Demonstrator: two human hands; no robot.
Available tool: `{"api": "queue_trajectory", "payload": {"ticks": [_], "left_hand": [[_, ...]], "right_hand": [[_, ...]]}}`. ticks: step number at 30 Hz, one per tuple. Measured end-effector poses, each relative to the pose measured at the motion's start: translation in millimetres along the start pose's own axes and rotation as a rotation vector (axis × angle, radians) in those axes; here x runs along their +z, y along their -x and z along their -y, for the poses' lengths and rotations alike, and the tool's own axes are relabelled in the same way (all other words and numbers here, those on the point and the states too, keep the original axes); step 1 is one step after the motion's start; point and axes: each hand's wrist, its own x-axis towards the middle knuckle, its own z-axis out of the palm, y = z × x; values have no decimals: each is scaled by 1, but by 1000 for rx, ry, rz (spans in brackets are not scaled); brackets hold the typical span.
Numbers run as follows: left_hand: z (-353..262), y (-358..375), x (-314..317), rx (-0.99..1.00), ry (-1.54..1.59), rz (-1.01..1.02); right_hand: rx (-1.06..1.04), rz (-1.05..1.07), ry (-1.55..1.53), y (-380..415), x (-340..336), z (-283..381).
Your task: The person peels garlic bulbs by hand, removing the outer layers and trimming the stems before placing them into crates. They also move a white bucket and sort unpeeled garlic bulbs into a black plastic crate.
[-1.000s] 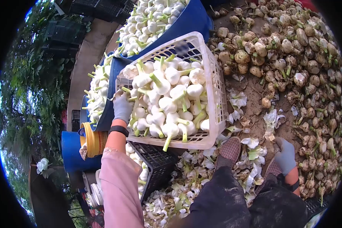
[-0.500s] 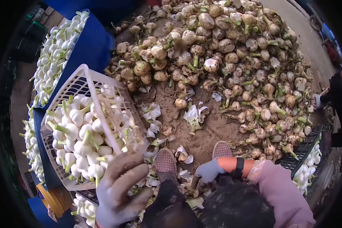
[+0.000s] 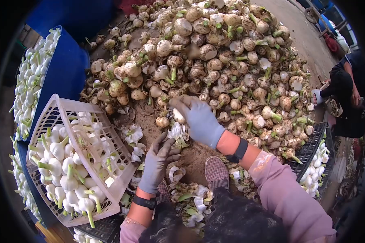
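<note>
The grey-gloved right hand (image 3: 203, 122) curls its fingers over a pale, rounded garlic bulb (image 3: 178, 116) at their tips, whether gripped I cannot tell, while the similarly gloved, half-open left hand (image 3: 155, 165) lies farther from it, nearer the wearer.

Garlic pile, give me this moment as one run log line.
right hand: at pale bulb, pile edge | left hand: open, fingers spread | white crate: holds white bulbs

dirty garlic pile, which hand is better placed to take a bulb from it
Probably the right hand: its fingers are at a pale bulb by the edge of the pile. The left hand is open, farther from the pile.
</note>
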Motion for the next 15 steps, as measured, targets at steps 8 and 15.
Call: {"api": "queue_trajectory", "payload": {"ticks": [8,15], "left_hand": [[24,-2,-6,191,-159,16],[20,5,-4,441,-993,176]], "right_hand": [[817,180,-1187,88,4,26],[831,501,-1146,75,-8,28]]}}
